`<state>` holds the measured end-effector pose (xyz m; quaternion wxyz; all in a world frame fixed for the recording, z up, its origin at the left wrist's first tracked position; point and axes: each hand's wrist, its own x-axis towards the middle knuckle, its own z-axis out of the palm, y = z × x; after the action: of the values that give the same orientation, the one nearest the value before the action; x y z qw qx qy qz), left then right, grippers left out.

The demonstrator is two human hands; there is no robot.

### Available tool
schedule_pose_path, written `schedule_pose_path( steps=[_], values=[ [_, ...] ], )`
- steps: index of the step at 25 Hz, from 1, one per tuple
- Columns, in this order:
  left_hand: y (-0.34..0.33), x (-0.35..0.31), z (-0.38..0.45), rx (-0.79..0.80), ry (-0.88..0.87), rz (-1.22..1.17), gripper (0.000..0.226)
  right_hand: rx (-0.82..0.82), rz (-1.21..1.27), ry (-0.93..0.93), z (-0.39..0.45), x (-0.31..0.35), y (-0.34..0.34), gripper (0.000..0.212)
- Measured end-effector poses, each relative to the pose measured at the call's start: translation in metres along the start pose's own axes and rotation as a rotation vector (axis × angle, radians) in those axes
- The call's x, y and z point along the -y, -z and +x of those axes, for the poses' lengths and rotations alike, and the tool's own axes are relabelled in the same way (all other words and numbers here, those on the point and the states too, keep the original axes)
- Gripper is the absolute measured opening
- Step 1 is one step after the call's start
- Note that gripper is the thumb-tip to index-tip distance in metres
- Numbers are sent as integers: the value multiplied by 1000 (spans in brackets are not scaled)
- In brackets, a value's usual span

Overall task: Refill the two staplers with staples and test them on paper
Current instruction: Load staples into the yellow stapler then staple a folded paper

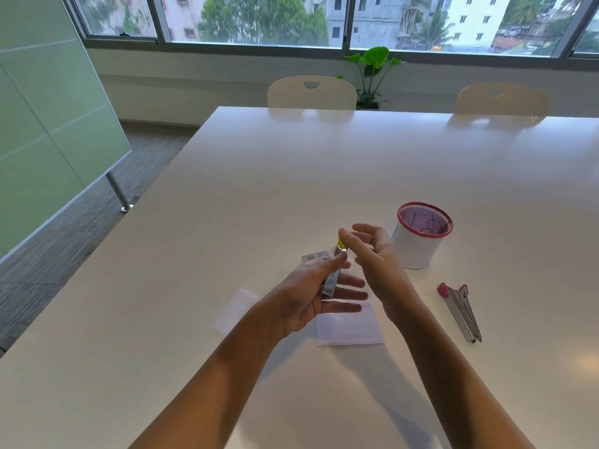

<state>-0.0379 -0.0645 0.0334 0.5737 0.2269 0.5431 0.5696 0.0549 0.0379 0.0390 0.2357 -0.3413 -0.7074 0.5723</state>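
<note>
Above the desk [291, 176], near its middle, the left hand [311, 296] holds the yellow stapler [335, 268]: thumb across the metal body, the other fingers straight beneath it. The right hand [372, 251] is relaxed and spread, fingertips at the stapler's yellow end; whether it touches that end cannot be told. The stapler's long axis runs from about 7 o'clock to 1 o'clock, yellow end raised and pointing away from the person.

At 4 o'clock from the hands, well apart, the red stapler [460, 311] lies on the desk, apparently hinged open, red end toward 11 o'clock and metal end toward 5 o'clock. A staple box [315, 256] lies just beyond the left hand. One paper [350, 325] lies beneath the hands, a second sheet [235, 311] at 8 o'clock. A mesh pen holder [419, 236] stands at 2 o'clock.

Judgement: loading of the yellow stapler appears in hand; no stapled paper is evident, so testing remains, as may the red unit's refill.
</note>
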Motion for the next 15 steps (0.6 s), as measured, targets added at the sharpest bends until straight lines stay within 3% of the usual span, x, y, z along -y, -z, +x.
schedule_pose_path(
  steps=[3,5,8,15],
  values=[
    [-3,-3,0,19,-43,33,37,128,206,-217,-1,1,-4,79],
    [-7,-3,1,-13,-54,38,38,204,352,-281,-1,1,-5,69],
    [-13,-2,1,-62,-88,26,30,194,512,-319,1,-1,-2,57],
    [-20,2,2,-126,-123,57,33,168,602,-394,2,-3,-2,55]
  ],
)
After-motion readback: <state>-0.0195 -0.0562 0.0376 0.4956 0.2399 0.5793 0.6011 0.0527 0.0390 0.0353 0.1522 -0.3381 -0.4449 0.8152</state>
